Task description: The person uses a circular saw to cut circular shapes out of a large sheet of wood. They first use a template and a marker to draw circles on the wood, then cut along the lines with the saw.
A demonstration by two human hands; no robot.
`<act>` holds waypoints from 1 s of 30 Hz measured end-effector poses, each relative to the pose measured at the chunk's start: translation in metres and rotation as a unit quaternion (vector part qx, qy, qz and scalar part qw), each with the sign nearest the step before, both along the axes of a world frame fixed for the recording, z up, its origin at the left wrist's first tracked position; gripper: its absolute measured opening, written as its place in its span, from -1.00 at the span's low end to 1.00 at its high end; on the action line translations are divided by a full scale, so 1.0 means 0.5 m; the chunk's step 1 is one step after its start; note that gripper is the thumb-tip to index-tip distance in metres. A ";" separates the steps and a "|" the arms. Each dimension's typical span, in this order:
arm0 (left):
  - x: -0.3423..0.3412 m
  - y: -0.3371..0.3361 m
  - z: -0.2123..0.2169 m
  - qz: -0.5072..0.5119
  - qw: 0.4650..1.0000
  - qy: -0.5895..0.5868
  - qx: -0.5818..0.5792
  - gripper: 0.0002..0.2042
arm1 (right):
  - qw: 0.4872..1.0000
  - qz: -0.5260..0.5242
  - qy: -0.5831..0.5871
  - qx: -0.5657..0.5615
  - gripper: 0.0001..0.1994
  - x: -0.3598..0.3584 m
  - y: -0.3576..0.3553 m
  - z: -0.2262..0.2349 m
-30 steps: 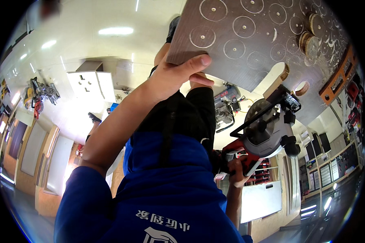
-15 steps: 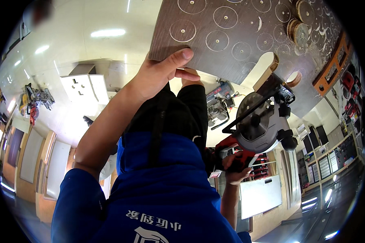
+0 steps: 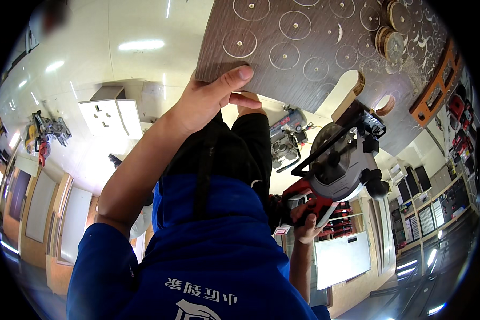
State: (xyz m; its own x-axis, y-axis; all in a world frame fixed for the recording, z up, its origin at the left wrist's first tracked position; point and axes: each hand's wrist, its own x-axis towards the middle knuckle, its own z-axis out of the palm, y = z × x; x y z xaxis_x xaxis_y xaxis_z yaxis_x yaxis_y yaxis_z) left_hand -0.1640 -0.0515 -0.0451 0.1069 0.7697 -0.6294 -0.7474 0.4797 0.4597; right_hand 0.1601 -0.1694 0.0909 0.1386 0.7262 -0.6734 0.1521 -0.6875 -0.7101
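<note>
A dark wood-grain board [image 3: 274, 32], scored with several circles that have small centre holes, fills the upper right. My left hand [image 3: 213, 98] grips its near edge, thumb on top and fingers beneath. My right hand [image 3: 305, 226] is wrapped around the rear handle of a red and grey circular saw [image 3: 340, 173], below and right of the board. The saw's front reaches the board's near edge, beside a rounded cutout [image 3: 342, 96]. Whether the blade touches the wood cannot be made out.
Stacked round wooden discs [image 3: 391, 44] and pale shavings lie on the board. An orange level-like bar [image 3: 436, 85] rests along its right side. Below stands a grey machine [image 3: 285, 144] on the floor. White panels [image 3: 342, 258] and shelving [image 3: 432, 213] stand farther right.
The saw has tilted slightly, showing more of its grey guard and less blade. My right thumb has shifted on the handle. My left hand stays on the board's edge.
</note>
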 end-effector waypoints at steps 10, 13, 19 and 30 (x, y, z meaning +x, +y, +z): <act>0.000 0.000 -0.002 0.009 1.000 0.001 -0.003 -0.44 | 1.000 0.024 -0.007 0.017 -0.60 -0.007 0.011 0.001; 0.000 0.001 -0.001 0.008 1.000 0.000 -0.005 -0.43 | 1.000 0.012 -0.008 0.010 -0.61 -0.011 0.011 0.001; -0.001 0.000 -0.005 0.005 1.000 -0.005 -0.001 -0.44 | 1.000 -0.002 -0.023 -0.011 -0.61 -0.018 0.019 0.006; 0.000 0.001 -0.003 0.012 1.000 -0.004 -0.002 -0.46 | 0.999 -0.032 0.003 -0.005 -0.66 -0.011 0.015 0.003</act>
